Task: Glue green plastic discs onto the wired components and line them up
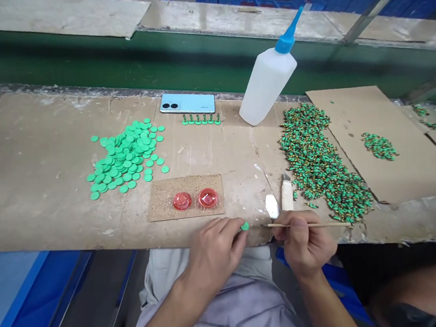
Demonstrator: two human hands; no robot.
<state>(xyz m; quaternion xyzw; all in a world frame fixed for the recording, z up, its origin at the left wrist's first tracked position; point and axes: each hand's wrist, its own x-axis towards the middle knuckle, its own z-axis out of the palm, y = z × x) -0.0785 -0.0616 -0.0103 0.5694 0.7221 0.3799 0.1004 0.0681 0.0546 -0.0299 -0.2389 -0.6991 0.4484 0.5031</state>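
My left hand pinches a small green plastic disc between finger and thumb at the table's front edge. My right hand grips a thin wooden stick, which points sideways over the edge, its left tip close to the disc. A loose pile of green discs lies left of centre. Two small red dishes sit on a cork board just beyond my hands. A white scraper and a blade in a pale handle lie close to my right hand.
A large heap of small green-and-gold figures covers the table's right side, with a smaller heap on a cardboard sheet. A white glue bottle with a blue nozzle, a phone and a row of standing figures line the back. A conveyor belt runs behind. A co-worker's arm shows at lower right.
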